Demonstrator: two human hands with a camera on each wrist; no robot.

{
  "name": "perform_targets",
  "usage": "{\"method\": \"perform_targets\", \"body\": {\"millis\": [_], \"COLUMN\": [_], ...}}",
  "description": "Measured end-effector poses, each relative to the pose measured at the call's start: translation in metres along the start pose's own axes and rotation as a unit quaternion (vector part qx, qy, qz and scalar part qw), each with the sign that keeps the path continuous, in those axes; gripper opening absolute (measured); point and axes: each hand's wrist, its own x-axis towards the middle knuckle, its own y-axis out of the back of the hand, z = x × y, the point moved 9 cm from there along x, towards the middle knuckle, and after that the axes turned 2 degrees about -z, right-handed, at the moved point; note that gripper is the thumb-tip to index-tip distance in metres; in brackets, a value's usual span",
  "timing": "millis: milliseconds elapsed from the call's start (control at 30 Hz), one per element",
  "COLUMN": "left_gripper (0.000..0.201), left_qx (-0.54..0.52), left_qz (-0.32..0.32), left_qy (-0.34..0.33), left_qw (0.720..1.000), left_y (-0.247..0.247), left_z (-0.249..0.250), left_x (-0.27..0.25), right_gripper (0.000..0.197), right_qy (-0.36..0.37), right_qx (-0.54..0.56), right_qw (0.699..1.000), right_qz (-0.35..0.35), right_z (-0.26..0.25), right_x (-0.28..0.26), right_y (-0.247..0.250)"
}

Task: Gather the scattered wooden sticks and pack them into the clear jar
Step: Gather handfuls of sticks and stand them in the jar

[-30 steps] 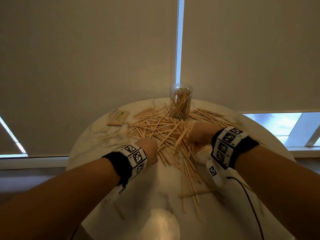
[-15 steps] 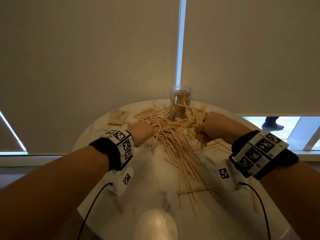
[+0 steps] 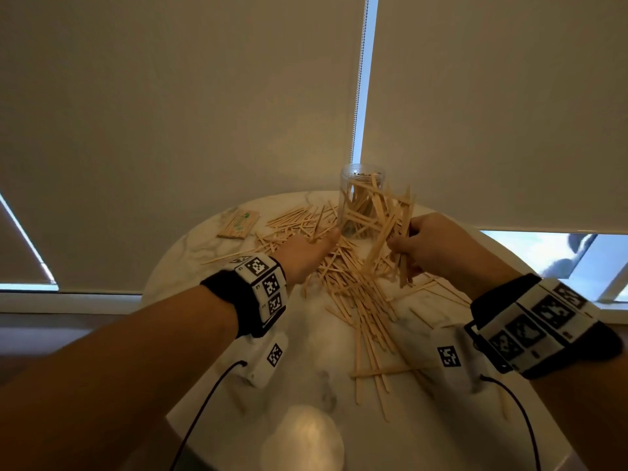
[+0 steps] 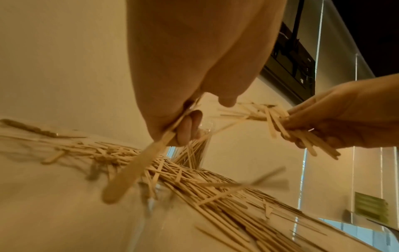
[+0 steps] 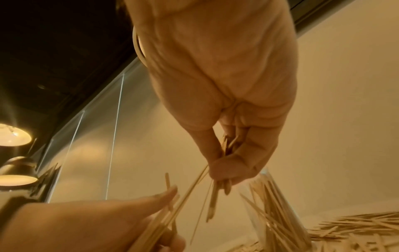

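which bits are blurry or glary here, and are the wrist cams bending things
Head view: dim and warm, a bright glare patch on the table, daylight strips at the blinds. Left wrist view: the stick gripped by the left hand is motion-smeared. Right wrist view: lamps flare at the left edge, straight window lines bow, and the sticks in the right hand are soft.

Both hands, right and left, now raised off table, each gripping sticks beside jar.

sticks: pale matt wood | jar: clear glossy plastic | table: polished marble
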Motion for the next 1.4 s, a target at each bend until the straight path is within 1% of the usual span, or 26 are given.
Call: {"method": "perform_targets", "body": {"millis": [33,67,100,200,233,267,333,367,433,533,633,733,800,833,900,933,967,1033,1067,1133,1167,1233,1267,1300,1333,1400], "left_gripper": [0.121,0.129,0.128,0.114,0.108,0.094,0.056,0.046,0.043,0.033,0.045,0.044,0.046,0.045,0.040,0.038,0.037,0.040,0.043,0.050,0.053,0.058,0.059,0.060,0.059,0.057], "left_qx": [-0.035,-0.067,-0.100,-0.166,-0.180,-0.191,-0.212,-0.227,-0.247,-0.222,-0.198,-0.220,-0.224,-0.236,-0.285,-0.322,-0.355,-0.393,-0.400,-0.396,-0.386,-0.362,-0.351,-0.341,-0.331,-0.317], "left_qz": [0.003,0.000,-0.005,-0.014,-0.014,-0.017,-0.044,-0.058,-0.050,-0.002,0.006,0.026,0.058,0.075,0.098,0.101,0.091,0.042,0.006,-0.062,-0.089,-0.133,-0.153,-0.169,-0.180,-0.187], "left_qy": [0.009,0.013,0.011,-0.021,-0.035,-0.053,-0.096,-0.114,-0.134,-0.147,-0.140,-0.128,-0.130,-0.131,-0.129,-0.127,-0.124,-0.114,-0.110,-0.101,-0.095,-0.083,-0.078,-0.073,-0.072,-0.080], "left_qw": [0.999,0.998,0.995,0.986,0.983,0.980,0.972,0.966,0.958,0.964,0.970,0.967,0.964,0.960,0.945,0.933,0.922,0.911,0.910,0.911,0.913,0.919,0.920,0.922,0.924,0.926], "left_y": [-0.003,-0.005,-0.009,-0.017,-0.018,-0.018,-0.023,-0.026,-0.028,-0.022,-0.022,-0.017,-0.008,-0.003,0.009,0.014,0.017,0.015,0.010,-0.001,-0.006,-0.016,-0.020,-0.024,-0.026,-0.030], "left_z": [0.000,0.003,0.009,0.036,0.043,0.050,0.062,0.065,0.066,0.062,0.050,0.041,0.040,0.038,0.037,0.036,0.038,0.042,0.045,0.051,0.053,0.052,0.050,0.048,0.045,0.042], "left_x": [0.001,-0.001,-0.002,-0.005,-0.004,-0.005,-0.008,-0.006,-0.004,-0.002,0.003,0.008,0.009,0.011,0.011,0.011,0.009,0.006,0.004,-0.002,-0.006,-0.010,-0.011,-0.013,-0.014,-0.017], "right_gripper": [0.012,0.012,0.012,0.013,0.013,0.014,0.015,0.015,0.013,0.011,0.012,0.016,0.024,0.026,0.015,0.014,0.015,0.019,0.026,0.044,0.053,0.060,0.057,0.053,0.052,0.051], "right_qy": [0.011,0.021,0.029,0.045,0.052,0.062,0.084,0.094,0.112,0.107,0.114,0.143,0.156,0.157,0.153,0.148,0.138,0.118,0.119,0.148,0.168,0.188,0.189,0.194,0.209,0.248], "right_qx": [0.015,0.027,0.034,0.024,0.014,0.003,-0.022,-0.036,-0.054,-0.059,-0.081,-0.102,-0.108,-0.111,-0.120,-0.124,-0.122,-0.089,-0.070,-0.045,-0.015,0.128,0.216,0.273,0.291,0.243], "right_qw": [1.000,0.999,0.999,0.999,0.998,0.998,0.995,0.994,0.991,0.991,0.989,0.984,0.981,0.981,0.981,0.981,0.983,0.989,0.990,0.988,0.985,0.970,0.955,0.940,0.933,0.938], "right_qz": [0.004,0.004,0.002,-0.016,-0.023,-0.031,-0.045,-0.049,-0.049,-0.049,-0.041,-0.037,-0.038,-0.034,-0.018,-0.005,0.007,0.021,0.015,-0.024,-0.049,-0.084,-0.081,-0.061,-0.033,0.009], "right_z": [-0.004,-0.009,-0.013,-0.022,-0.025,-0.028,-0.034,-0.037,-0.041,-0.041,-0.041,-0.044,-0.047,-0.047,-0.048,-0.047,-0.044,-0.040,-0.040,-0.048,-0.055,-0.069,-0.076,-0.083,-0.089,-0.099], "right_x": [-0.003,-0.005,-0.007,-0.010,-0.010,-0.010,-0.008,-0.007,-0.004,0.002,0.006,0.004,0.001,-0.001,-0.002,0.000,0.004,0.016,0.023,0.031,0.032,0.033,0.032,0.032,0.032,0.031], "right_y": [0.000,-0.002,-0.005,-0.021,-0.028,-0.035,-0.049,-0.055,-0.065,-0.070,-0.073,-0.078,-0.079,-0.077,-0.069,-0.063,-0.056,-0.043,-0.040,-0.044,-0.046,-0.046,-0.041,-0.032,-0.024,-0.015]}}
